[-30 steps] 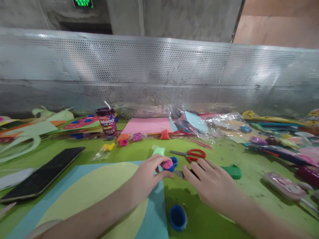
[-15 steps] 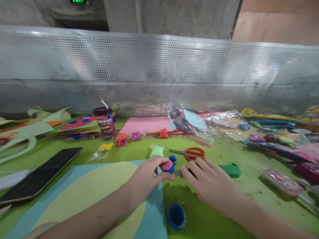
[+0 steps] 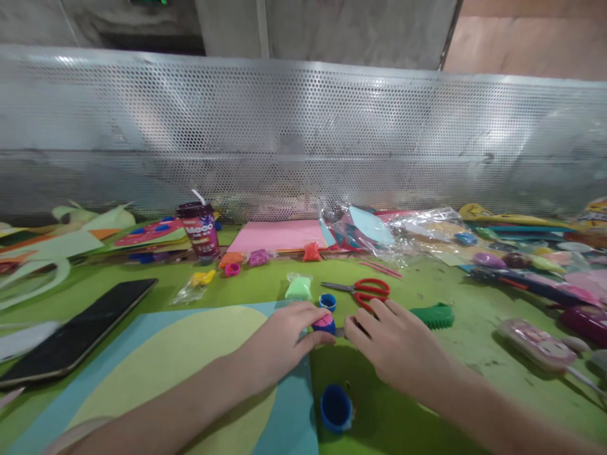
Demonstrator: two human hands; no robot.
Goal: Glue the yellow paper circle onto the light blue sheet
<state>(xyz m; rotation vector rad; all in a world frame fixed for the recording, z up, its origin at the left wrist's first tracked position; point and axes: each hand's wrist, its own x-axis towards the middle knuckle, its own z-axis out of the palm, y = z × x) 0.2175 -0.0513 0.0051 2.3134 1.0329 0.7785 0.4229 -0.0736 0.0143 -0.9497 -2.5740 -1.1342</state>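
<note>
My left hand (image 3: 289,335) pinches a small round blue piece with a pink top (image 3: 324,322) between thumb and fingers; it looks like modelling clay. My right hand (image 3: 391,344) is closed around a utility knife (image 3: 432,315) whose green ribbed handle sticks out to the right. Its blade points left, with the tip at or against the blue piece; exact contact is hard to make out. Just behind the held piece stands a small blue ring-like cup (image 3: 327,301). A larger blue cup (image 3: 336,407) lies nearer me, its opening showing. Red-handled scissors (image 3: 372,290) rest behind my right hand.
A blue sheet with a pale yellow shape (image 3: 190,360) lies under my left arm, and a black phone (image 3: 80,328) is at left. Behind are a purple drink cup (image 3: 199,232), bagged green clay (image 3: 298,287), and pink paper (image 3: 279,236). A perforated metal panel (image 3: 303,139) closes the back.
The held piece has shifted slightly right and down, toward the blade. The knife's handle end has swung slightly up and left. Both hands keep their grip.
</note>
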